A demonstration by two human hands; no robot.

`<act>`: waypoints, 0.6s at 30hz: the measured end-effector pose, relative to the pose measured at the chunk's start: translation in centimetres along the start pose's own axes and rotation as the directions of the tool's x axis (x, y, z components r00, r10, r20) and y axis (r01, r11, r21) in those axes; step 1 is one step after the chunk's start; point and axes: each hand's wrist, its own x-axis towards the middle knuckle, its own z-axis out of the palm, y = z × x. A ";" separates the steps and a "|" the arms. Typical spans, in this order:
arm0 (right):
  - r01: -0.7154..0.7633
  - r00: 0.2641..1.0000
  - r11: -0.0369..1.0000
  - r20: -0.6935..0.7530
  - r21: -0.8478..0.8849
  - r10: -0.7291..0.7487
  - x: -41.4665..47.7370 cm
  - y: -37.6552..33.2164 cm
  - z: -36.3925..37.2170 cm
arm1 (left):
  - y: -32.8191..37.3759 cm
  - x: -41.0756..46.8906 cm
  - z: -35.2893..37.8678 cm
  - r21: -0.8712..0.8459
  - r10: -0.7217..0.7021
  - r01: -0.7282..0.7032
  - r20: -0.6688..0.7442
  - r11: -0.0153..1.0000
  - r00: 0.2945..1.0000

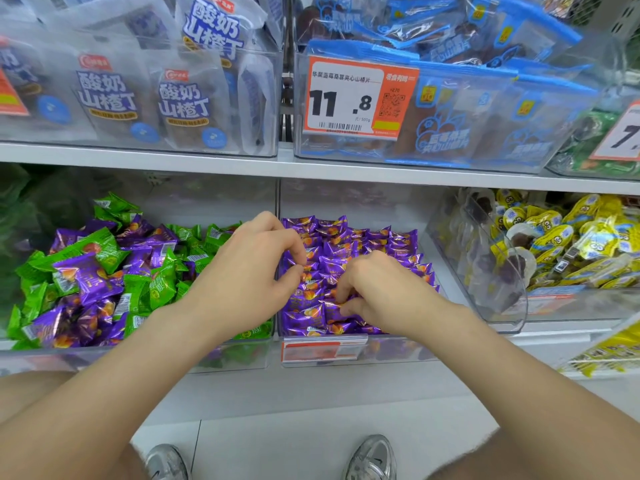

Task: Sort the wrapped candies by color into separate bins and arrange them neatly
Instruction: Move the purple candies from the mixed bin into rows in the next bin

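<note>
Head view: left fingers [293, 251] and right fingers [341, 293] pinch purple candies [363, 244] lying directly beneath them.

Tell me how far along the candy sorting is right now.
Done: the middle bin holds only purple candies, mostly in tidy rows. In hand: the left hand and right hand are both in that bin, fingers curled on wrappers, apparently straightening the front rows. Left: the left bin is a loose mix of green candies and many purple strays, so plenty of sorting remains.
</note>
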 end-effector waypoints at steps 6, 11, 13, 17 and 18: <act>0.032 0.999 0.999 -0.042 0.033 -0.030 -1.2 -0.4 -2.1 | -0.4 -0.1 -0.4 -0.026 0.001 -0.002 -0.041 1.000 0.999; 0.041 0.965 0.988 -0.263 0.148 -0.001 -0.9 -2.8 -3.7 | -1.2 -0.6 -2.7 -0.043 -0.062 0.058 -0.094 0.997 0.994; 0.124 0.942 0.972 -0.331 0.200 -0.052 -0.5 -5.5 -4.1 | -2.3 -1.3 -4.3 -0.022 -0.166 0.165 -0.035 0.986 0.986; 0.281 0.914 0.931 -0.359 0.231 -0.187 1.3 -11.3 -4.2 | -6.7 -3.5 -7.7 0.232 -0.432 0.397 0.124 0.888 0.893; 0.305 0.914 0.922 -0.347 0.238 -0.212 1.9 -12.5 -4.0 | -8.0 -4.3 -8.4 0.324 -0.489 0.430 0.128 0.843 0.863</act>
